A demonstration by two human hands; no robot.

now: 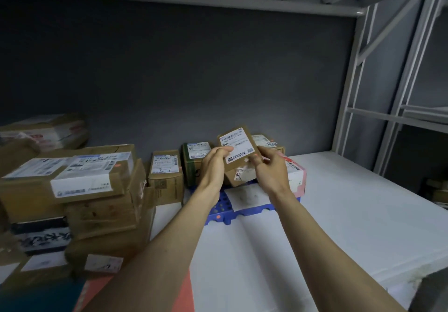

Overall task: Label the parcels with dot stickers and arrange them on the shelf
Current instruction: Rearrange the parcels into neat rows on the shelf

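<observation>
Both forearms reach to twelve o'clock; left hand (214, 164) and right hand (270, 170) grip a small flat brown cardboard parcel (238, 149) above the white shelf (351, 202). Several boxes already stand shelved; this parcel remains unplaced, no dot sticker discernible.

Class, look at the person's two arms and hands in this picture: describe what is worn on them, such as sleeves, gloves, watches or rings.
Both forearms are bare to the bottom edge of the frame; no sleeve shows. The left hand and right hand wear no gloves. No watch, band or ring shows on either wrist or the visible fingers.
</observation>
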